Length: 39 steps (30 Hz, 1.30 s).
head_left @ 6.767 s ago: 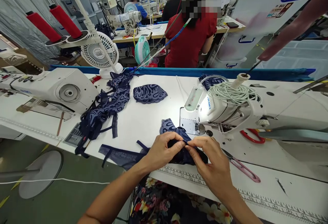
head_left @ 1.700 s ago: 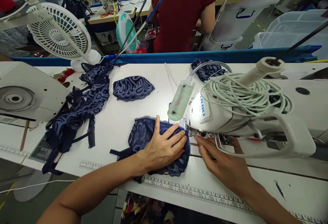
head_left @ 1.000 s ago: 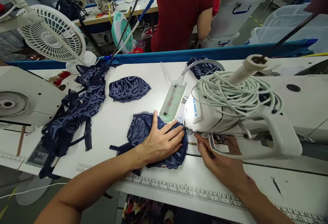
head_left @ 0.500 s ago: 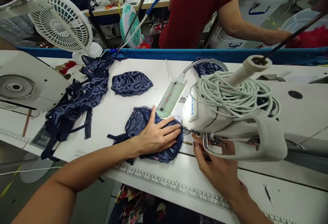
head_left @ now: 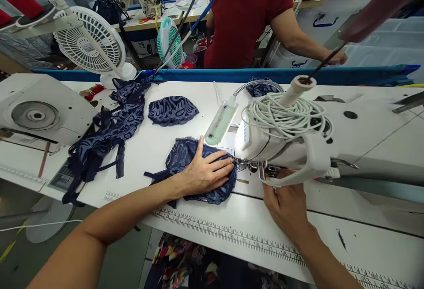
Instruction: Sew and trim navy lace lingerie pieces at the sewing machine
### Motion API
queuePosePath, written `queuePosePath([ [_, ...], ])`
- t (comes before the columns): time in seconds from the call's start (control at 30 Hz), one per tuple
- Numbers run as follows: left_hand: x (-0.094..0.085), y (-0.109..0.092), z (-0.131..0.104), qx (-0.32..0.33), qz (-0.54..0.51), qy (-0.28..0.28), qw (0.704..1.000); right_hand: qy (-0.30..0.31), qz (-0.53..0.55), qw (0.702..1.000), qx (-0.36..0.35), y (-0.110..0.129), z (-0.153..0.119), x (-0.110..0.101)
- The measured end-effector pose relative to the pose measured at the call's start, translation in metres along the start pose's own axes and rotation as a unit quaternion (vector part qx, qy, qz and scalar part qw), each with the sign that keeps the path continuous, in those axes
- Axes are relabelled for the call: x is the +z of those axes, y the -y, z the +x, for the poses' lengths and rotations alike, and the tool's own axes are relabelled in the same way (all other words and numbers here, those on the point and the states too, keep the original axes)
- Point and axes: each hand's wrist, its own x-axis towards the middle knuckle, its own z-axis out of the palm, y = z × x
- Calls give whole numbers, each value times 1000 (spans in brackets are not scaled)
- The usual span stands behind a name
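My left hand [head_left: 209,170] lies flat, fingers stretched out, on a navy lace bra cup [head_left: 180,153]. The cup's right edge is close against the needle area of a white sewing machine [head_left: 261,148]. A dark strap [head_left: 155,175] sticks out from the cup's left side. On the near side of the machine's head, my right hand [head_left: 288,205] reaches up beside the presser parts. Its fingertips are hidden behind the machine's white guard [head_left: 311,161], so whether it holds anything cannot be seen.
A patterned navy lace piece [head_left: 173,110] lies farther back, left of a lamp [head_left: 221,121] on a bent neck. Joined lace pieces [head_left: 112,134] are heaped to the left. A white fan [head_left: 91,39] stands behind them. Across the blue rail [head_left: 198,75], a person in red [head_left: 245,20] works.
My right hand has shifted slightly up and right, its fingertips now out of sight. My left hand stays flat on the cup. The other person's arm has drawn in; the view has shifted slightly.
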Motion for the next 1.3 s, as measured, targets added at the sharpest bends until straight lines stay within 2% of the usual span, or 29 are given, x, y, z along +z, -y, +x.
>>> queuePosePath([
  [0.13,-1,-1,-1,4,-3,2,1000,-23,-4,1000,-5,4,-1,-1],
  [0.3,-1,4,-1,14,-3,-2,1000,-25,6,1000,-8,7,0,-2],
  [0.43,-9,1,2,19,6,2,1000,-28,3,999,-17,5,-1,-1],
  [0.5,-15,-11,3,2,16,15,1000,-27,3,1000,-15,6,0,-1],
  [0.6,-21,-39,2,-31,19,32,999,-18,9,1000,-3,9,2,-3],
  [0.7,-15,-65,-1,-87,48,28,995,-5,11,1000,12,14,4,-4],
  [0.77,-7,-74,-4,-129,85,20,988,-4,10,1000,7,15,3,-3],
  [0.83,0,-75,-6,-149,121,-6,981,-5,12,1000,-2,16,2,-2],
  [0.97,5,-68,-7,-136,196,-69,969,7,20,1000,-10,18,0,-1],
  [1.13,-1,-60,-6,-122,233,-99,960,47,23,999,-15,22,-2,-2],
  [1.3,-8,-64,-7,-105,218,-110,964,91,42,995,-29,27,-2,1],
])
